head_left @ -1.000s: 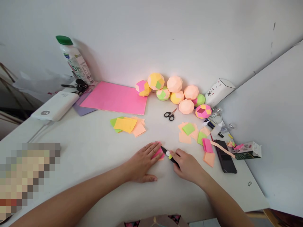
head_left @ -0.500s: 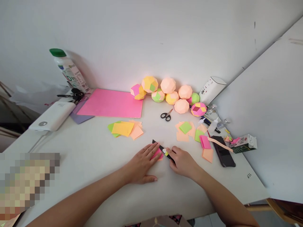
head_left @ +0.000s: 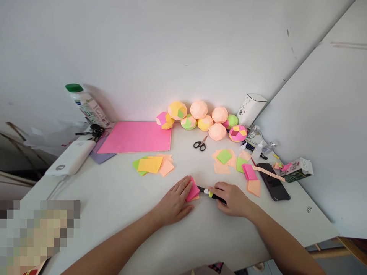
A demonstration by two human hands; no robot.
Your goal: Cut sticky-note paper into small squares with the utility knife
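My left hand (head_left: 177,201) lies flat with its fingers stretched over a small pink piece of paper (head_left: 194,190), pressing it to the table. A peach edge (head_left: 196,198) peeks out beneath the pink. In my right hand (head_left: 233,198) is a utility knife (head_left: 212,194), black with a yellow-green part. Its dark blade points left and ends close to the paper's right edge. Beyond the hands lie black-handled scissors (head_left: 200,144). Yellow, green and peach paper pieces (head_left: 150,164) rest to the left, and more green and peach pieces (head_left: 224,156) to the right.
Several faceted paper balls (head_left: 198,110) line the wall. A pink sheet (head_left: 136,137) lies back left, near a green-capped bottle (head_left: 89,105) and a white power strip (head_left: 71,157). At right are a phone (head_left: 273,183), a glue bottle (head_left: 257,150) and a small carton (head_left: 298,169).
My right hand has drawn the knife to the right, off the pink paper. My left hand stays pressed on the paper. The view has shifted slightly.
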